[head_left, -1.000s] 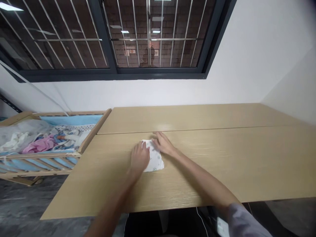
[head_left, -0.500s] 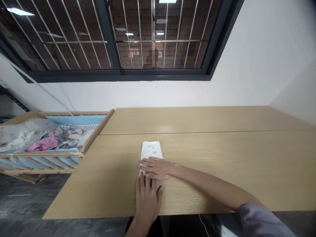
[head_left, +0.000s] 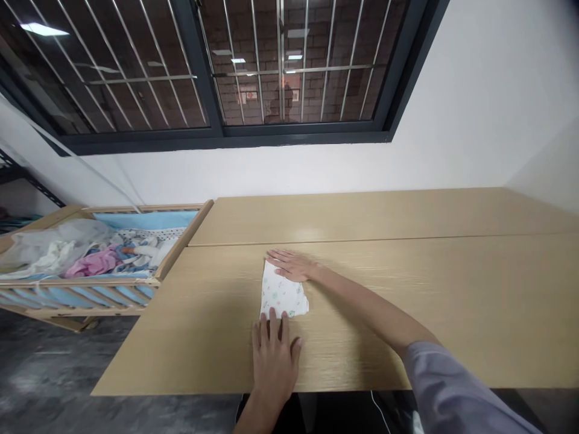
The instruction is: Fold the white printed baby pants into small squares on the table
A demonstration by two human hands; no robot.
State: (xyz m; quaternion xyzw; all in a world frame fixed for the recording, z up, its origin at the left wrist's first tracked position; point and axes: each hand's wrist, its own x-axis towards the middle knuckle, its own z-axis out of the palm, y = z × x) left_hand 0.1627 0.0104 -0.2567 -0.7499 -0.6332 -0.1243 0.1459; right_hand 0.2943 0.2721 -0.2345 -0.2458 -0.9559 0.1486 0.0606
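A small folded white cloth (head_left: 281, 293) with a scattered print lies on the wooden table (head_left: 407, 283). Its right edge is uneven. Flat across the far end of it rests my right hand (head_left: 290, 265), fingers stretched out to the left and hiding that edge. My left hand (head_left: 274, 355) lies palm down on the near side, its fingers spread and the tips touching the cloth's near edge. Neither hand grips anything.
Left of the table stands a wooden crib (head_left: 156, 278) with a blue lining, holding a pink cloth (head_left: 93, 263) and other rumpled fabrics. A seam crosses the tabletop beyond the cloth. Behind it are a white wall (head_left: 289, 172) and a barred window (head_left: 298, 134).
My right hand has slid away from me, from the cloth's near half to its far end. More of the printed cloth shows, and it looks wider. My left hand has barely moved.
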